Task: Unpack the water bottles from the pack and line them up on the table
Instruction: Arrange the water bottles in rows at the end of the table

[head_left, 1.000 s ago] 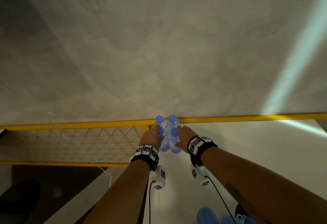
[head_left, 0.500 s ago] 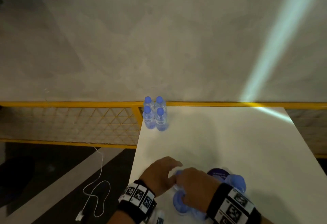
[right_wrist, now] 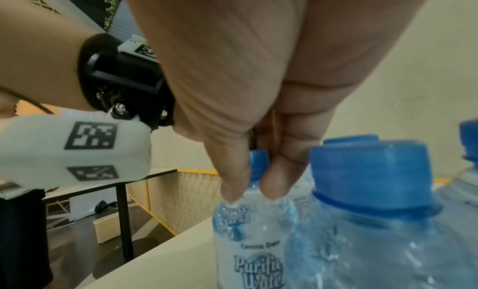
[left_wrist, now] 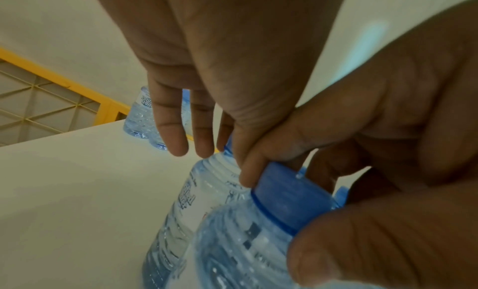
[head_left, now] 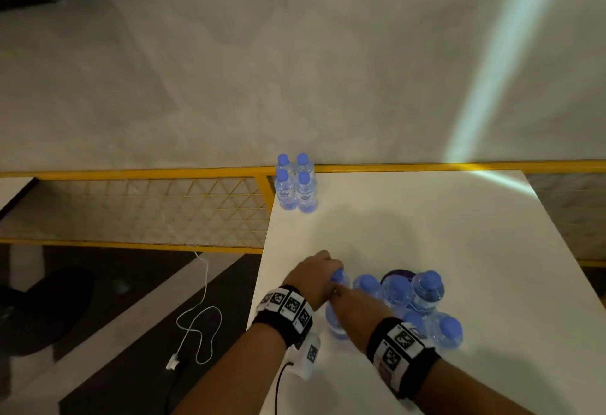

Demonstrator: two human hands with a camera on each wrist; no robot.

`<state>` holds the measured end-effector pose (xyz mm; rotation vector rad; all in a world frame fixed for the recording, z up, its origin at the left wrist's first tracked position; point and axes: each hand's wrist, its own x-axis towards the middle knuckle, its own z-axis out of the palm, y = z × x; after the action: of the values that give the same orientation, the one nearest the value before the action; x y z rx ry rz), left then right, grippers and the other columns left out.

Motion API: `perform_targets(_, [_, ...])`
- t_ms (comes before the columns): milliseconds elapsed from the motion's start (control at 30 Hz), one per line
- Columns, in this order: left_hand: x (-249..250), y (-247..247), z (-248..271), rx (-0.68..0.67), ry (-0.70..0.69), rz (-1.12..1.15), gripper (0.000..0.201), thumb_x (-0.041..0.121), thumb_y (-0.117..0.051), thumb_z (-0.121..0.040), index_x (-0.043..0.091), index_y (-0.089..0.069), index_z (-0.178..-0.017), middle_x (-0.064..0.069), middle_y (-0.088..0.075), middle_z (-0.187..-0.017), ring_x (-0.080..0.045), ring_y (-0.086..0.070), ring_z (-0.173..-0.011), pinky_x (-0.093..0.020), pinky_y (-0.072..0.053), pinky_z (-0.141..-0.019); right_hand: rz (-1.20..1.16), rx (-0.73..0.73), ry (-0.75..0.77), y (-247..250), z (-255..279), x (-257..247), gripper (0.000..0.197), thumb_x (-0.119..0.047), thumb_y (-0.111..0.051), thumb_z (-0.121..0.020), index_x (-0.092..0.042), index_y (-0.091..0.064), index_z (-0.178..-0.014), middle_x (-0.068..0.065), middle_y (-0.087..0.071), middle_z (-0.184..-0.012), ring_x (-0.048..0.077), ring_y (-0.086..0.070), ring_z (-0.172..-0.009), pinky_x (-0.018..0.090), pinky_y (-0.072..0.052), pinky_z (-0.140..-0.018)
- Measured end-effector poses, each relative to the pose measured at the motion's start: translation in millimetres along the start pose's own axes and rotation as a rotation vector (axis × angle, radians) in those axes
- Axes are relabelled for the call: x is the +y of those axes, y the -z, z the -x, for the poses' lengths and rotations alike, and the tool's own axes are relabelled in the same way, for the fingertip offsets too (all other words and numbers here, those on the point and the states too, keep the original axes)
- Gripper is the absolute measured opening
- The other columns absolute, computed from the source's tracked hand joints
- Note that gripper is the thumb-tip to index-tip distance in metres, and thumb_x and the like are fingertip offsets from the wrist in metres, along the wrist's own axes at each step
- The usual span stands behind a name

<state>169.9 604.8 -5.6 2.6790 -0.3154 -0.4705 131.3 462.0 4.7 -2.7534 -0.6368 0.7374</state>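
Four blue-capped water bottles (head_left: 296, 188) stand in a tight square at the far left corner of the white table (head_left: 442, 218); they also show in the left wrist view (left_wrist: 139, 113). Near me, several more bottles (head_left: 423, 296) cluster together. My left hand (head_left: 314, 273) curls over the cap of the cluster's leftmost far bottle (left_wrist: 214, 179). My right hand (head_left: 354, 303) reaches across to the left and pinches the cap of the bottle (right_wrist: 253, 232) just in front of it, whose cap (left_wrist: 284, 195) sits between thumb and fingers. Both bottles stand on the table.
The table's left edge (head_left: 262, 267) lies close beside my left hand. A yellow mesh railing (head_left: 131, 173) runs behind and to the left of the table. Below on the dark floor lies a white cable (head_left: 196, 326). A grey wall rises behind the table.
Both hands let go of the far bottles at the corner and came back to the near cluster. Now each hand grips the top of a bottle there.
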Motion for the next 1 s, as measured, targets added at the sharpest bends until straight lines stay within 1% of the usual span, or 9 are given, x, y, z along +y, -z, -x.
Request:
perform_targets(67, [-1.1,-3.4,0.1,0.023,0.008,-0.019,0.019,0.019,-0.062,-0.088,0.016,-0.064,-0.107,-0.009,-0.055,-0.108,-0.035,-0.062,-0.091,-0.043,-0.051,-0.081,0.001,0.015,0.029,1.5,0.5,1.1,0.027,-0.016,-0.041,-0.098,-0.014,-0.050,-0.123,0.014,-0.062,-0.116,0.034,-0.064,-0.098,0.034,-0.045,-0.069])
perform_targets(167, [-6.1,-6.2,-2.4,0.048,0.028,-0.014,0.021,0.020,-0.066,-0.089,0.018,-0.062,-0.110,-0.007,-0.055,-0.109,-0.033,-0.061,-0.095,-0.046,-0.052,-0.086,0.011,0.010,0.097,1.3,0.7,5.0,0.018,-0.010,-0.039,-0.100,-0.010,-0.051,-0.114,0.014,-0.061,-0.119,0.031,-0.063,-0.103,0.019,-0.042,-0.068])
perform_targets(300, [-10.3,9.3,-15.4,0.117,0.039,-0.010,0.024,0.028,-0.069,-0.091,0.023,-0.059,-0.112,-0.002,-0.056,-0.110,-0.029,-0.059,-0.102,-0.047,-0.052,-0.087,-0.037,0.130,0.106,20.0,-1.7,16.7,0.022,-0.012,-0.052,-0.091,-0.013,-0.055,-0.113,0.007,-0.057,-0.112,0.027,-0.062,-0.097,0.033,-0.044,-0.075])
perform_targets(400, [-10.3,34.9,-35.6,0.211,0.036,-0.021,0.022,0.034,-0.065,-0.091,0.027,-0.059,-0.111,0.001,-0.057,-0.108,-0.026,-0.057,-0.103,-0.044,-0.050,-0.086,-0.139,0.209,0.083,45.2,-16.4,24.2,0.014,-0.019,-0.057,-0.089,-0.013,-0.059,-0.102,0.003,-0.055,-0.100,0.026,-0.060,-0.094,0.030,-0.041,-0.073])
perform_targets(500, [-9.4,63.1,-67.0,0.260,0.035,-0.065,0.025,0.037,-0.063,-0.094,0.027,-0.059,-0.116,0.002,-0.059,-0.113,-0.023,-0.055,-0.107,-0.042,-0.049,-0.085,-0.194,0.235,0.083,73.0,-41.5,31.9,0.018,-0.021,-0.058,-0.088,-0.012,-0.061,-0.103,0.007,-0.057,-0.104,0.029,-0.060,-0.095,0.035,-0.048,-0.080])
perform_targets(667, [-16.5,105.9,-136.5,0.282,0.029,-0.169,0.023,0.039,-0.061,-0.097,0.022,-0.059,-0.112,-0.001,-0.060,-0.112,-0.027,-0.055,-0.107,-0.048,-0.052,-0.084,-0.180,0.357,0.021,114.1,-92.8,43.9,0.019,-0.022,-0.058,-0.089,-0.013,-0.062,-0.106,0.006,-0.058,-0.105,0.026,-0.061,-0.095,0.032,-0.047,-0.080])
perform_targets(767, [-29.6,123.4,-176.6,0.286,0.046,-0.200,0.018,0.037,-0.062,-0.096,0.021,-0.059,-0.102,-0.001,-0.061,-0.109,-0.028,-0.057,-0.104,-0.047,-0.052,-0.083,-0.160,0.351,-0.043,129.8,-124.5,50.1,0.024,-0.023,-0.058,-0.091,-0.013,-0.060,-0.114,0.006,-0.058,-0.109,0.026,-0.062,-0.099,0.032,-0.049,-0.085])
perform_targets(900, [-52.6,127.4,-220.0,0.233,0.087,-0.253,0.033,0.041,-0.062,-0.097,0.024,-0.057,-0.125,-0.002,-0.058,-0.126,-0.031,-0.051,-0.117,-0.050,-0.049,-0.091,-0.129,0.282,-0.102,141.1,-170.3,60.7,0.024,-0.021,-0.057,-0.092,-0.012,-0.059,-0.114,0.008,-0.056,-0.114,0.028,-0.060,-0.104,0.034,-0.048,-0.088])
perform_targets(1000, [-73.1,117.4,-245.1,0.214,0.148,-0.302,0.034,0.039,-0.062,-0.097,0.027,-0.057,-0.128,-0.001,-0.057,-0.127,-0.031,-0.051,-0.118,-0.051,-0.046,-0.097,-0.090,0.236,-0.117,140.6,-199.7,67.1,0.025,-0.021,-0.058,-0.090,-0.011,-0.058,-0.113,0.011,-0.054,-0.117,0.032,-0.059,-0.107,0.037,-0.049,-0.092])
